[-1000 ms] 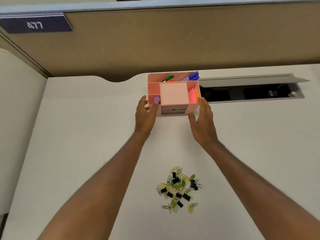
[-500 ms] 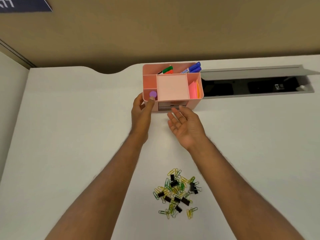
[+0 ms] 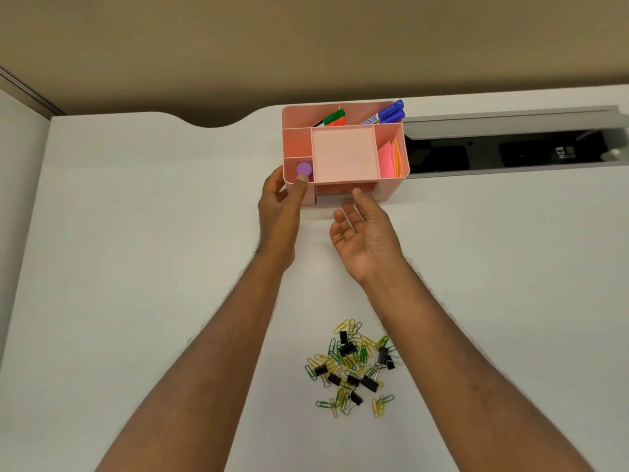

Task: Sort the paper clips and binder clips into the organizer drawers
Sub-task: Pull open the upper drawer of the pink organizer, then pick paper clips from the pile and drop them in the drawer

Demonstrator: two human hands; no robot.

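The left hand (image 3: 279,202) clasps the pink plastic organizer's (image 3: 391,189) near-left corner, steadying it. The right hand (image 3: 364,233), palm up, grip loose, reaches its drawer front. Mixed clips (image 3: 354,366) lie nearer on the desk (image 3: 136,233).

Two bare forearms — no sleeves, watch or rings — fine hair visible

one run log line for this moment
left hand: holds organizer corner | right hand: palm up, at drawer front | clip pile: untouched on desk
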